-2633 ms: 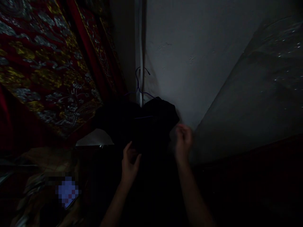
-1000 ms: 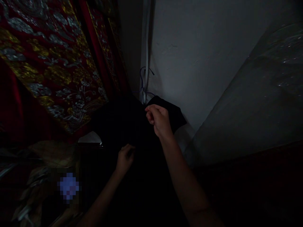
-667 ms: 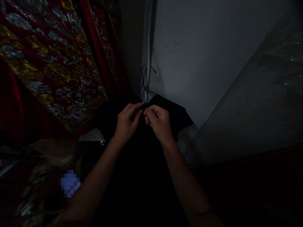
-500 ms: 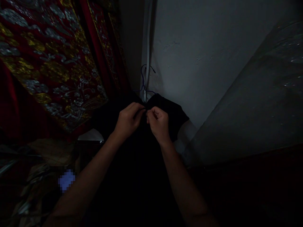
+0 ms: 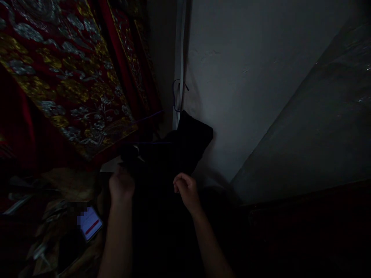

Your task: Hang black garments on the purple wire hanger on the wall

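A black garment (image 5: 179,150) hangs on a thin purple wire hanger (image 5: 175,92) hooked near a white strip in the wall corner. My left hand (image 5: 121,186) is closed on the garment's left edge below the shoulder, its fingers blurred. My right hand (image 5: 186,190) is curled shut against the garment's front, lower down, and seems to pinch the dark cloth. The lower part of the garment is lost in shadow between my forearms.
Red cloth with gold and silver embroidery (image 5: 66,77) hangs at the left. A grey wall (image 5: 246,77) stands behind. Clear plastic sheeting (image 5: 319,127) slopes at the right. Crumpled wrapping and a small white card (image 5: 90,223) lie at the lower left.
Both hands have dropped from the garment's neck, where they were pinched together, to lower on the cloth and moved apart. The garment now hangs more folded and turned on the hanger.
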A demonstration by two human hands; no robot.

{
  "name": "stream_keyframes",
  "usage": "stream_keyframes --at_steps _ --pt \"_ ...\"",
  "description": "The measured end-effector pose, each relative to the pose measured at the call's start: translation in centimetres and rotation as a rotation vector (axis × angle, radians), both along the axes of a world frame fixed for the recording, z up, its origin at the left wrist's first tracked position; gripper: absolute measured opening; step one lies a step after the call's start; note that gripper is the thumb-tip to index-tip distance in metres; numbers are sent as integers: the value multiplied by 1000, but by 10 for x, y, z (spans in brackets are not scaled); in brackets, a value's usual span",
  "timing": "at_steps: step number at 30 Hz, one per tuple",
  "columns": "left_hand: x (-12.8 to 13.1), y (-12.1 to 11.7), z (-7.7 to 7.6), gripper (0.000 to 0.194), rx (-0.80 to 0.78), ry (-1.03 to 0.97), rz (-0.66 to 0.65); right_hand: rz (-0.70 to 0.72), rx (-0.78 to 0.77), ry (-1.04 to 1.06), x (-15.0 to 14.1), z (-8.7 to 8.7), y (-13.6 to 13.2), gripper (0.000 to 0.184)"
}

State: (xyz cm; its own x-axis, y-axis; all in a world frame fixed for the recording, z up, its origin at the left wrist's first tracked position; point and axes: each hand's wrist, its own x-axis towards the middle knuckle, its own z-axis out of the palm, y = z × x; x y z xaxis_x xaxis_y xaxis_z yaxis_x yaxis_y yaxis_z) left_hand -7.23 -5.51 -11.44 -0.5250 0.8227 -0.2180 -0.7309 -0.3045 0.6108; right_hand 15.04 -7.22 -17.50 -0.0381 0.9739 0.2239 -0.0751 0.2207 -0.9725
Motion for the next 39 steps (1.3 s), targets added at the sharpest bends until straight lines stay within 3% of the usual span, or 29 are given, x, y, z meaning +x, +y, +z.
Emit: stream_keyframes --at_steps 3,5,10,12,15,17,19,21,23,26,30,34,39 --pt "32 -8 -21 11 -95 -27 -194 -102 -4 -51 9 -2 -1 21" --pt "57 -12 -21 7 -5 80 -256 -146 31 -80 15 2 -1 22" --pt "104 -28 -5 14 279 765 -319 150 149 -58 13 25 -13 38" --pt "111 -33 -1 14 344 1015 -290 159 161 -82 13 36 -13 28" --pt "104 -31 -4 26 431 1185 -328 221 77 -178 28 58 -7 12" --pt "93 -25 -13 43 449 1213 -544 365 34 -260 46 79 0 14" --pt "82 -18 -28 52 411 1261 -839 422 107 -344 64 103 9 15" --pt "73 -12 -42 53 343 1356 -1060 297 275 -393 78 123 25 13" --pt "64 -8 -50 48 283 1448 -1135 53 426 -355 85 133 48 11" --pt "48 -4 -46 43 261 1537 -1086 -152 443 -306 84 124 91 32" --pt "11 2 -25 40 135 1791 -1002 -75 226 -471 75 95 131 36" --pt "-35 8 -1 39 -88 1968 -940 -122 217 -545 84 93 134 39" --pt "-59 22 43 37 -38 2039 -501 -184 278 -640 101 112 117 46"
